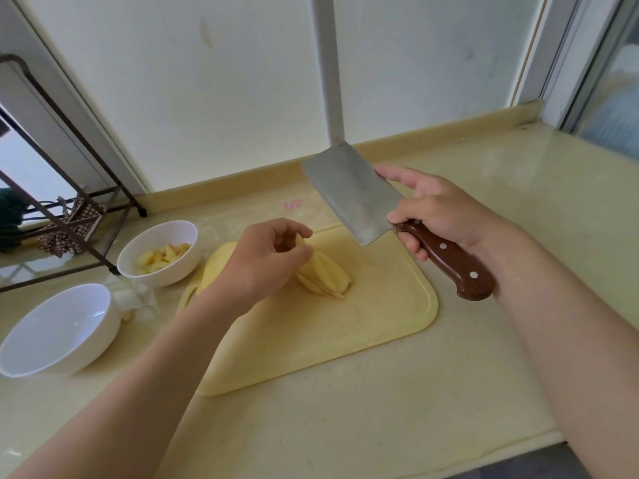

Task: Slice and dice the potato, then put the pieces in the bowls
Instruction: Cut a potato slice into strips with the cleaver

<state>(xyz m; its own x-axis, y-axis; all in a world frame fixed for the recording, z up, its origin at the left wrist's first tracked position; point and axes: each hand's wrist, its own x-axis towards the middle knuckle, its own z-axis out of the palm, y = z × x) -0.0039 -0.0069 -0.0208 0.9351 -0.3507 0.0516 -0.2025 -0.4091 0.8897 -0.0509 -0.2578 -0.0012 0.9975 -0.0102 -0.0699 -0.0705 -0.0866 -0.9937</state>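
– On the yellow board (345,333), what does the left hand (262,267) do?
– Its fingers are bent close together. They pinch the top of one potato slice (300,240). More potato slices (326,276) lean in a row beside it on the board.
– And the right hand (439,216)?
– It is wrapped tight round the brown handle (449,262) of the big knife (349,195), up over the board. Thumb and first finger touch the blade.
– Any words?
– A pink mark (293,203) on the counter (484,340), too blurry to read.
– The bowls?
– Some cut pieces (162,255) lie in the far white bowl (176,271).
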